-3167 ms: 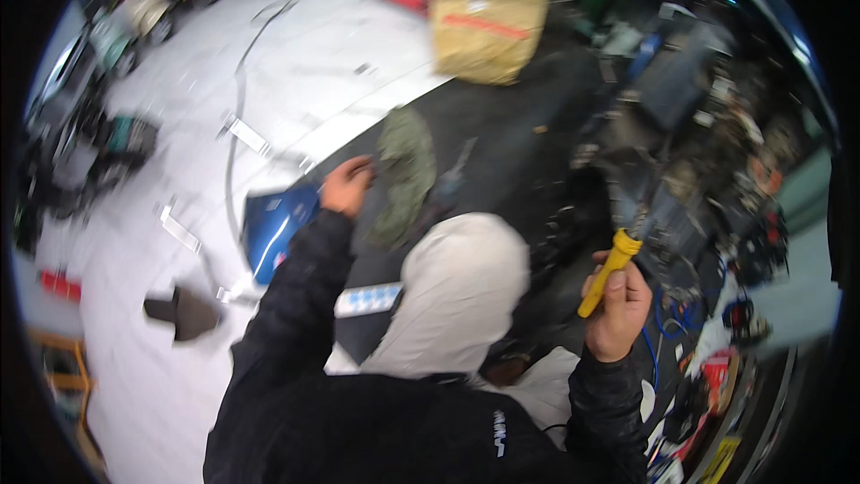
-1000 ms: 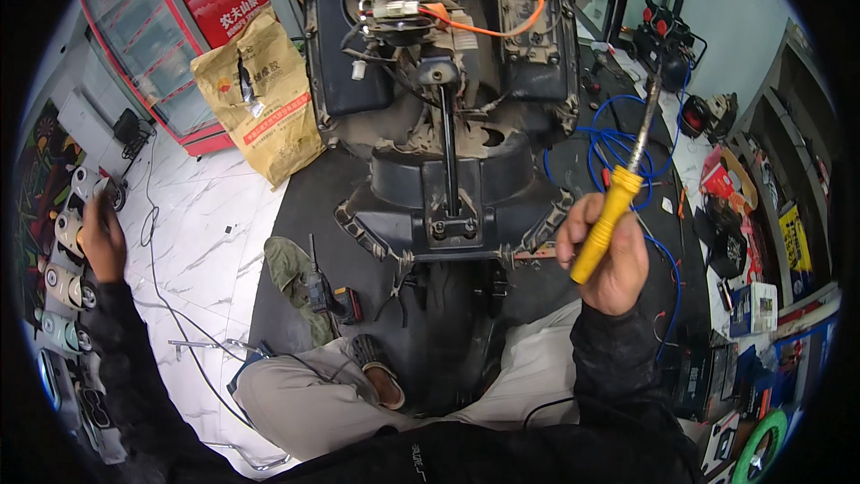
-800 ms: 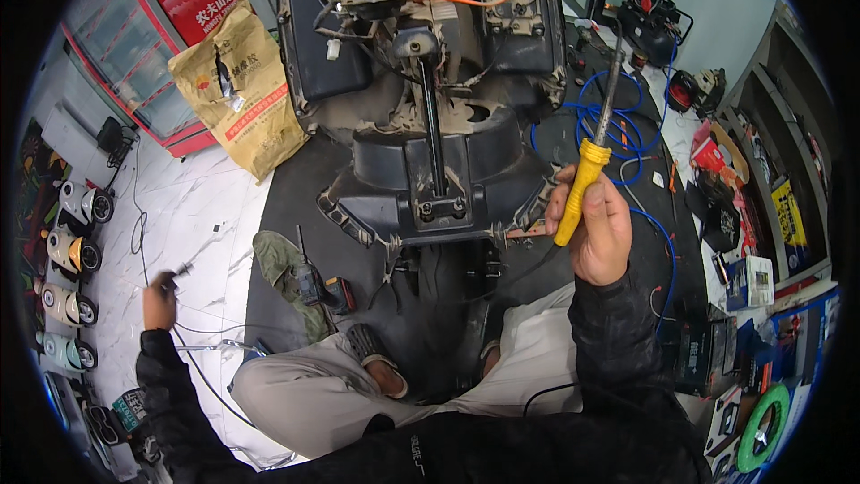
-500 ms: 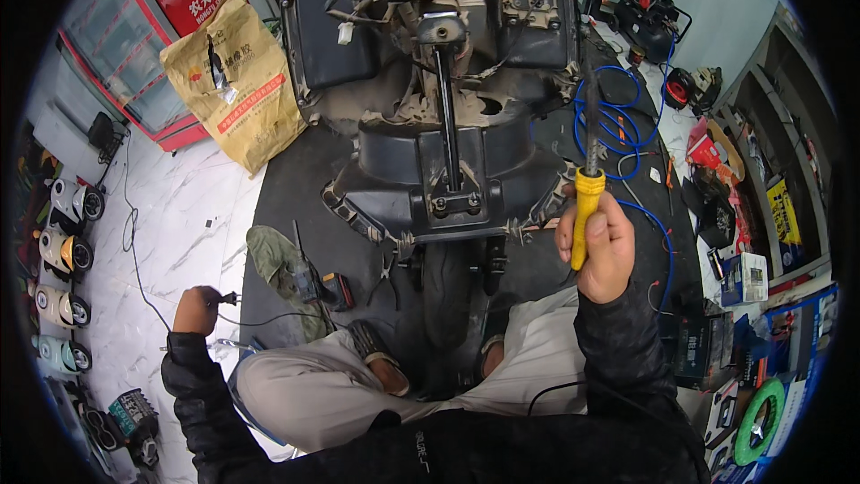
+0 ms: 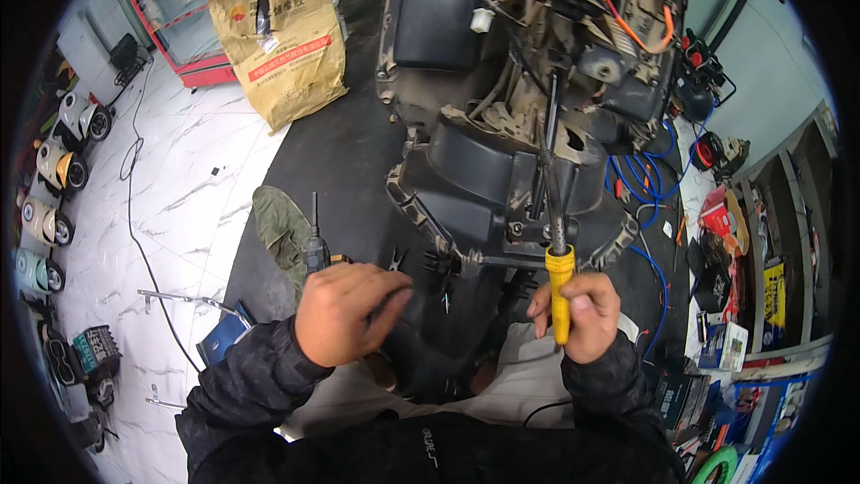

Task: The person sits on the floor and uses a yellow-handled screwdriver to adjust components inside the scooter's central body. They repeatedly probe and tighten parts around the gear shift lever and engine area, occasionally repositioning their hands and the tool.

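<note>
My right hand (image 5: 587, 314) grips the yellow handle of a soldering iron (image 5: 559, 296). Its long dark metal shaft points away from me, and a cord leaves the handle's lower end. Beyond it stands a partly stripped scooter (image 5: 475, 161), its black plastic panels dusty and its wiring exposed. The iron's shaft overlaps the scooter's rear section in view; whether they touch I cannot tell. Left of the iron, my left hand (image 5: 345, 314) is raised with its back up and fingers curled. Whatever lies inside those fingers, if anything, is hidden.
On the dark mat lie a green cloth (image 5: 279, 229), a handheld radio (image 5: 316, 251) and pliers (image 5: 397, 258). A large paper sack (image 5: 278, 54) stands far left. Coiled blue hose (image 5: 640, 181) lies to the right, near cluttered shelves (image 5: 761, 206). A black cable (image 5: 132, 206) crosses the white floor.
My left hand has moved right and in front of me; the plug it held no longer shows. The iron stays in my right hand, now lower. The view has shifted left.
</note>
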{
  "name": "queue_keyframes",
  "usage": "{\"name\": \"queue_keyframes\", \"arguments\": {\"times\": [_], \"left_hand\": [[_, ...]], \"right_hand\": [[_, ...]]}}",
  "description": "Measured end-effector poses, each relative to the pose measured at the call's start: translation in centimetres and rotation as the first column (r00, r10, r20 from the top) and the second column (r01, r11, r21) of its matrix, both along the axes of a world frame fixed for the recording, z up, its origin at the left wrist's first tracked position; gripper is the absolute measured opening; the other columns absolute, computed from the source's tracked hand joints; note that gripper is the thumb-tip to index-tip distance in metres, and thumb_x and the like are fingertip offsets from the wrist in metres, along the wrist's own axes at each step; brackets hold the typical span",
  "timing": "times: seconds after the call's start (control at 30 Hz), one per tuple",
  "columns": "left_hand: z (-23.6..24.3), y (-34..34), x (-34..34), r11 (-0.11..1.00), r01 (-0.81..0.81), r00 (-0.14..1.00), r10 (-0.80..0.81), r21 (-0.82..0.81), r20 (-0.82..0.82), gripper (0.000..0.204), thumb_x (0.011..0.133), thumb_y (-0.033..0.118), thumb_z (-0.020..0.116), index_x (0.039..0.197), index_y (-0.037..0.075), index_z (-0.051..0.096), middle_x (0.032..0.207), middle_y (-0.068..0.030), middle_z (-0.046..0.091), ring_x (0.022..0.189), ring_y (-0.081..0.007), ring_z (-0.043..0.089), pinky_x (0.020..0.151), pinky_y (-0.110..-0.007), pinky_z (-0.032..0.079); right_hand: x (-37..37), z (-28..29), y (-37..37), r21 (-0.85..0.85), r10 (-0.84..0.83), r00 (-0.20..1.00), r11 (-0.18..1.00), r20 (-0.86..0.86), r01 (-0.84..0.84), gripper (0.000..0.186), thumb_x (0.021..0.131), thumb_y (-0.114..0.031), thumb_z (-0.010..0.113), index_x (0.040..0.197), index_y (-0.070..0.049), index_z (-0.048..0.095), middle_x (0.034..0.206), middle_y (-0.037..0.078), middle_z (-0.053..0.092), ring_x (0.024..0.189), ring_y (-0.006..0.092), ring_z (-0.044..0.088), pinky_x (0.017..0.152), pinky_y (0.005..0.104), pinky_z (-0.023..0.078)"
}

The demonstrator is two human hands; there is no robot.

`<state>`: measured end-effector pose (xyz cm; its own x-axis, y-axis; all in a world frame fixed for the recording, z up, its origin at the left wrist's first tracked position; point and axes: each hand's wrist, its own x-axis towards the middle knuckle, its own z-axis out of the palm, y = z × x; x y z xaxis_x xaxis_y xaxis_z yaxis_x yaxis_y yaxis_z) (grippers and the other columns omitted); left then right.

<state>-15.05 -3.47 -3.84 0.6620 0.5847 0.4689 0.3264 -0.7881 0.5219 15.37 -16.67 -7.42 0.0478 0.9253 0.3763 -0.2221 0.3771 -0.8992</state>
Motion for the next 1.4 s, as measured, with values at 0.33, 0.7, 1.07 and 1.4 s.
{"name": "queue_keyframes", "arguments": {"times": [0.33,0.7,1.07,1.4], "left_hand": [[-3.5,3.4,-0.4,0.965,0.127,0.992,-0.128,-0.231,0.012,0.013,0.095,0.005,0.078,0.107,0.001,0.077,0.083,-0.0150,0.072,0.070,-0.0340,0.069,0.064,-0.042,0.054],[-3.3,3.8,-0.6,0.933,0.130,0.988,-0.152,-0.335,-0.038,0.011,0.097,0.007,0.077,0.107,0.001,0.077,0.085,-0.0143,0.073,0.072,-0.0323,0.070,0.065,-0.040,0.055],[-3.4,3.8,-0.8,0.916,0.121,0.987,-0.151,-0.382,-0.050,0.012,0.098,0.007,0.077,0.108,0.002,0.077,0.086,-0.0133,0.073,0.073,-0.0317,0.070,0.068,-0.039,0.056],[-3.8,3.9,-0.7,0.909,0.125,0.984,-0.165,-0.399,-0.067,0.012,0.097,0.008,0.078,0.108,0.002,0.077,0.085,-0.0135,0.073,0.073,-0.0330,0.071,0.068,-0.040,0.056]], "right_hand": [[1.7,1.1,1.7,0.384,-0.343,0.855,0.904,0.389,0.188,0.030,0.100,-0.013,0.081,0.117,-0.013,0.057,0.087,0.012,0.077,0.085,0.0255,0.074,0.084,0.0419,0.059],[0.4,-1.0,2.8,0.481,-0.695,0.567,0.717,0.442,0.504,0.038,0.093,-0.003,0.080,0.116,-0.003,0.050,0.084,0.011,0.062,0.071,0.0163,0.055,0.067,0.0293,0.044],[0.9,0.1,4.0,0.616,-0.688,0.477,0.716,0.547,0.327,0.036,0.086,-0.002,0.085,0.107,-0.003,0.056,0.062,0.004,0.055,0.048,0.0187,0.048,0.046,0.0337,0.037],[0.6,0.1,3.9,0.600,-0.689,0.470,0.719,0.552,0.350,0.036,0.085,-0.002,0.085,0.106,-0.003,0.056,0.061,0.005,0.055,0.048,0.0193,0.048,0.046,0.0347,0.037]]}}
